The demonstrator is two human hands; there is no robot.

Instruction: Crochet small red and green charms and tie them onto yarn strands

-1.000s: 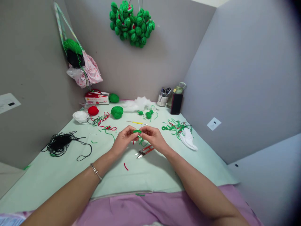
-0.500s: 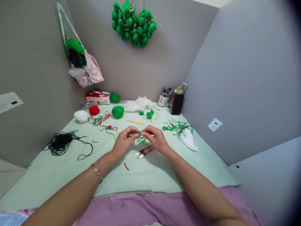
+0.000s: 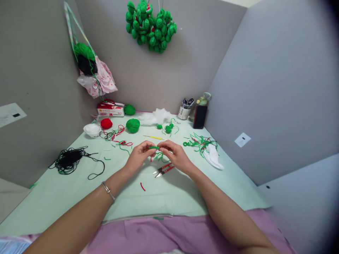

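Note:
My left hand and my right hand meet over the middle of the table. Between their fingertips they pinch a small green crocheted piece, mostly covered by the fingers. Green yarn ends show just below it, between the hands. Under my right hand lies a pair of thread snips with orange-red handles, blades pointing left. A yellow-handled crochet hook rests beyond the fingertips. A short red yarn scrap lies nearer to me.
Balls of green yarn and red yarn, and black cord, lie left. White stuffing sits at the back. Yarn scraps, a phone and a pen cup stand or lie right. Green crocheted pieces hang above.
The fingers have shifted slightly, and more of the green crocheted piece shows between them. Both hands stay in about the same place. Nothing on the table has moved.

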